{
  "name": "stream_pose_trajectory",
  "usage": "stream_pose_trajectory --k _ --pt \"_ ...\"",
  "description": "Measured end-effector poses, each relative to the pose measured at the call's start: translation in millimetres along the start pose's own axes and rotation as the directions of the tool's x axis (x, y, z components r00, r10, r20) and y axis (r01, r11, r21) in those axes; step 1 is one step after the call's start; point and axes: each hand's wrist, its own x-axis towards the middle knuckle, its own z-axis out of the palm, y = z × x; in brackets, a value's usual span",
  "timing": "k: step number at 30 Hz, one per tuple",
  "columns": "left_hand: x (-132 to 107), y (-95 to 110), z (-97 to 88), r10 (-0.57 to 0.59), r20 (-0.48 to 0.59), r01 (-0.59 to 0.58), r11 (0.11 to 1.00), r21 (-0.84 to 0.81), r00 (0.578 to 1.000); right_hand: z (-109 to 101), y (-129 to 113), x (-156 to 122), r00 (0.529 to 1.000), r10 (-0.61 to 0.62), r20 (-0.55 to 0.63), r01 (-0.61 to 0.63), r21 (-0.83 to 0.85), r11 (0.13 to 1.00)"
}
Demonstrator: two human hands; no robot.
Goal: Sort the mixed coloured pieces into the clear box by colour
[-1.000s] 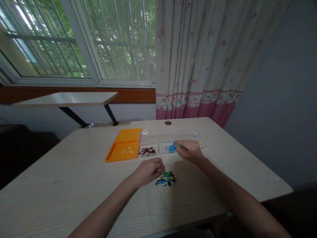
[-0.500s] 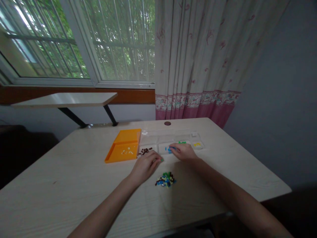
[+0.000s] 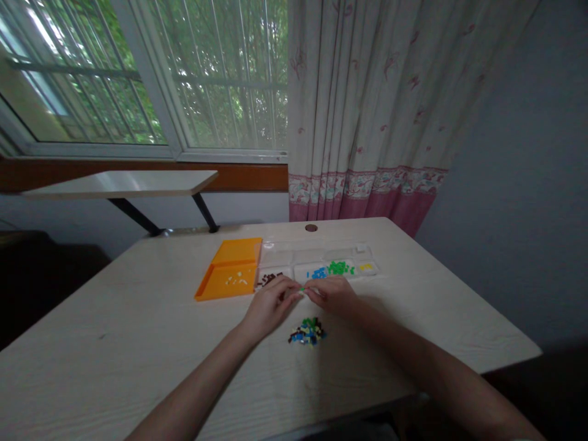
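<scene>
Pinched in the left hand (image 3: pixel 270 305), the tiny green piece (image 3: pixel 302 290) sits by the fingertips of the right hand (image 3: pixel 335 296), whose grip cannot be told, and uneven pressure could flick it into the mixed pile (image 3: pixel 307 331).

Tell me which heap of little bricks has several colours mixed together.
The heap lying right on the table, with green, blue, brown and pale bricks together. The groups in the clear tray and orange tray each keep to one colour.
</scene>
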Motion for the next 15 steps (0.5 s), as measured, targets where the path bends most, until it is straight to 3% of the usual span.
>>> stream_pose_trajectory --k 2,6,10,15 --pt "-0.4 0.4 0.0 0.031 0.104 -0.029 0.999 -0.018 0.994 -5.7 4.5 1.8 0.996 0.005 -0.091 -0.007 -0.018 1.000" --pt "-2.9 1.7 1.7 0.100 0.334 -0.090 0.995 -0.044 0.937 -17.7 12.6 5.0 0.973 0.029 -0.231 -0.045 -0.066 0.997" --pt "-4.7 2.1 2.6 0.080 0.404 -0.087 0.996 -0.002 0.911 -23.1 16.5 5.6 0.964 0.041 -0.261 -0.062 -0.074 0.995" --pt "-5.1 1.2 1.6 0.067 0.408 -0.097 0.994 0.054 0.910 -22.6 16.6 4.2 0.962 0.030 -0.271 -0.053 -0.078 0.996"
